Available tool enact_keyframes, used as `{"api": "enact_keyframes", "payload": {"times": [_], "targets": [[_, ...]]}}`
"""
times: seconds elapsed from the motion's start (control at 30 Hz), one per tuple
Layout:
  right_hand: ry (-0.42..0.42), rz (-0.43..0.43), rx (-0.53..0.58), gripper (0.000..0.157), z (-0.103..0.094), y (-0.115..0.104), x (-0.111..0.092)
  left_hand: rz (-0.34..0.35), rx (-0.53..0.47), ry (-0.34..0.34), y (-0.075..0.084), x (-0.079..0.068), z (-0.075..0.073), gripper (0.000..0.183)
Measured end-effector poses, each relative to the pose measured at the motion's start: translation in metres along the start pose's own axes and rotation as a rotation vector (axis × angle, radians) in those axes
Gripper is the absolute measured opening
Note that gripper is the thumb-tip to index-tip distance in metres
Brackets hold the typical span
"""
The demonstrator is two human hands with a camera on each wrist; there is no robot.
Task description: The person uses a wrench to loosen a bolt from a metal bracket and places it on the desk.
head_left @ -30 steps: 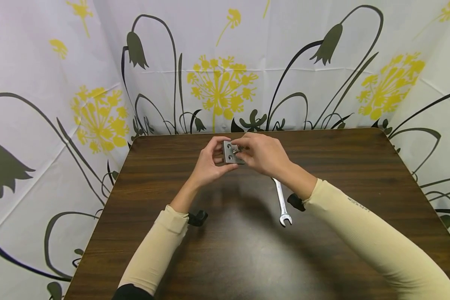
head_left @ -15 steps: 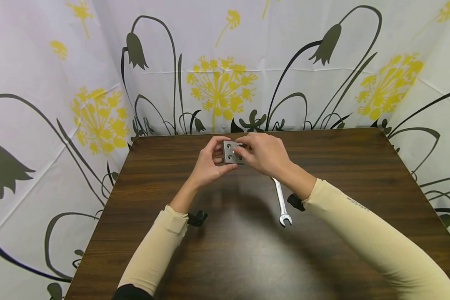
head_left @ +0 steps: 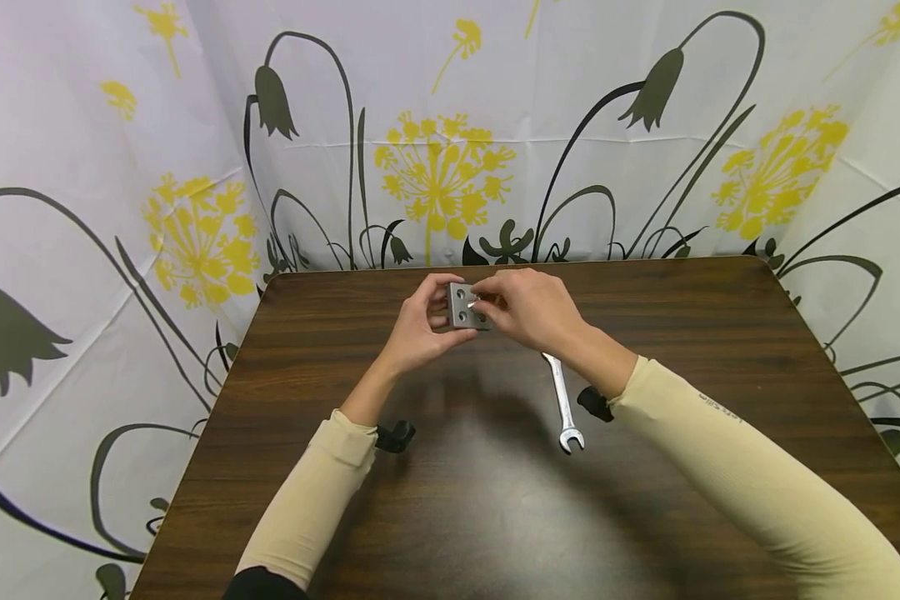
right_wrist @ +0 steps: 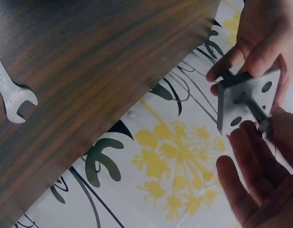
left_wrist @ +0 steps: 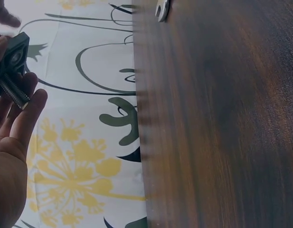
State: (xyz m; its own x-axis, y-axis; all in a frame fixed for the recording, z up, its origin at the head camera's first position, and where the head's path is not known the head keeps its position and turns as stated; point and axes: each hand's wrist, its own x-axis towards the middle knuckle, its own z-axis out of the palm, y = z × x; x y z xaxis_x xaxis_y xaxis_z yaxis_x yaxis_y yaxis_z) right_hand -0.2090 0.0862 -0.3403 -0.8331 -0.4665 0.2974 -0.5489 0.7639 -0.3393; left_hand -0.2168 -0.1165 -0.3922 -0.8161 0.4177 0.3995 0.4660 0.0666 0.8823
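Observation:
My left hand (head_left: pixel 416 327) grips a grey metal plate (head_left: pixel 461 317) by its edges, thumb below and fingers above. Several round holes show in its face. A bolt (right_wrist: pixel 256 113) passes through the plate; its head stands off the near face, and its threaded end (left_wrist: pixel 14 90) sticks out on the far side, beside the left fingers. With thumb and fingertips, my right hand (head_left: pixel 531 307) pinches the bolt at its head. Both hands hold these parts up over the back of the table. An open-end wrench (head_left: pixel 562 404) lies on the table, below the right wrist in the head view.
The dark wood table (head_left: pixel 465 517) ends just behind the hands, where a white curtain (head_left: pixel 555 100) with yellow and grey flowers hangs. A black wrist mount (head_left: pixel 396 437) shows at the left sleeve, another (head_left: pixel 594 404) at the right.
My right thumb and fingers shift slightly around the bolt head, covering it and then showing a bit of it again. The left hand and plate stay nearly still; the wrench has not moved.

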Motion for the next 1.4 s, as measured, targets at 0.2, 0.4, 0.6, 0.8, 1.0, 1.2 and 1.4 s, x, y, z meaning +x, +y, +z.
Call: {"api": "enact_keyframes", "payload": {"times": [0.2, 0.4, 0.6, 0.8, 1.0, 1.2, 1.4], "targets": [[0.005, -0.001, -0.006, 0.027, 0.0003, 0.0003, 0.0005, -0.001, -0.009, 0.015, 0.0010, -0.0009, 0.0000, 0.067], [-0.010, -0.002, 0.014, 0.025, -0.0005, 0.0012, -0.0009, -0.008, -0.012, 0.001, -0.0001, 0.0000, 0.0010, 0.068], [0.010, 0.029, 0.008, 0.030, -0.0003, -0.0001, -0.0007, -0.005, -0.017, 0.003, 0.0012, 0.0002, 0.0012, 0.067], [0.015, -0.012, 0.021, 0.024, 0.0007, 0.0004, -0.0021, -0.004, -0.017, 0.000, 0.0026, 0.0001, 0.0018, 0.067], [0.049, 0.028, -0.006, 0.030, 0.0003, 0.0003, -0.0028, 0.009, -0.023, 0.003, 0.0028, 0.0019, 0.0018, 0.067], [0.021, -0.014, -0.003, 0.028, -0.0014, 0.0006, -0.0018, 0.007, -0.011, 0.002, 0.0041, 0.0012, 0.0009, 0.067], [0.030, 0.041, 0.001, 0.029, -0.0023, 0.0004, -0.0010, 0.010, 0.000, 0.005, 0.0055, 0.0002, -0.0007, 0.067]]}}
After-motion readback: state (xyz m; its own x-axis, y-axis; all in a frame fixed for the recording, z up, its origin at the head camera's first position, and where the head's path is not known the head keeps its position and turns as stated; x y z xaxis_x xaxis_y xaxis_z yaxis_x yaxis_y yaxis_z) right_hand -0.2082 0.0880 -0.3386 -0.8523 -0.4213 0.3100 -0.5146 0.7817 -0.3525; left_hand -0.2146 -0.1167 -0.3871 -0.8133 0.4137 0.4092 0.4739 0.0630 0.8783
